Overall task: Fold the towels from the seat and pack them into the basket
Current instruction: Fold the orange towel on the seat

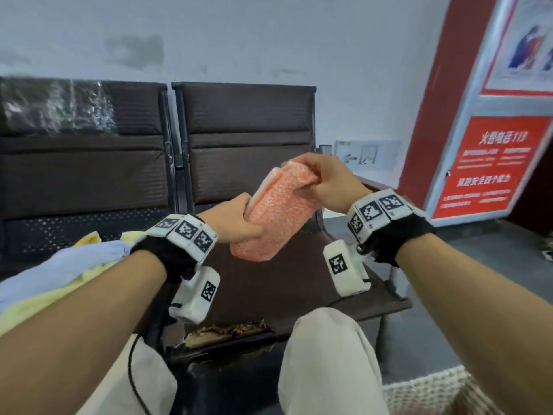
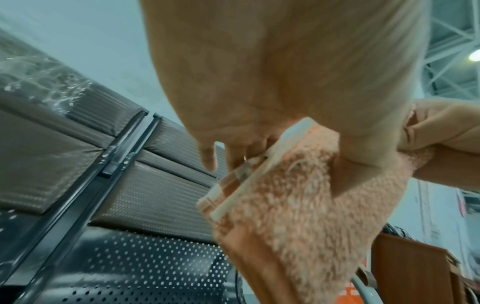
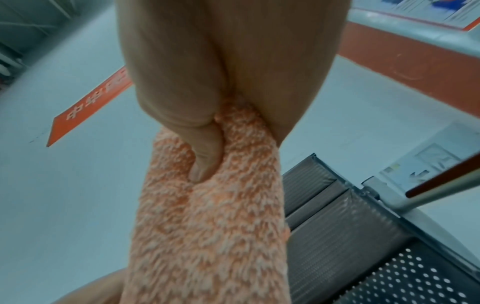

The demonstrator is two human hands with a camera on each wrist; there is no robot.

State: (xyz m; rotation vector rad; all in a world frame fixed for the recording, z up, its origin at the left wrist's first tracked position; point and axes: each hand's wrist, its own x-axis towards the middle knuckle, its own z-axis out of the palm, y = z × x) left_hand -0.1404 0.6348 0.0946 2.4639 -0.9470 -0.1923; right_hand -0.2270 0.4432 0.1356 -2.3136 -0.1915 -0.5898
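Observation:
A folded orange towel (image 1: 276, 215) with a pale border hangs in the air above the brown seat (image 1: 269, 283). My left hand (image 1: 239, 218) grips its left edge, thumb across the front, as the left wrist view shows on the fuzzy towel (image 2: 285, 205). My right hand (image 1: 321, 178) pinches the upper right corner, with the thumb pressed into the towel (image 3: 207, 205). A pile of yellow and pale lilac towels (image 1: 68, 265) lies on the seat to the left. The woven basket (image 1: 431, 390) peeks in at the bottom right.
Two dark brown chair backs (image 1: 245, 139) stand against a white wall. The seat's front edge (image 1: 227, 330) is torn. A red and grey notice board (image 1: 490, 163) stands at the right. My knees (image 1: 326, 354) are below the hands.

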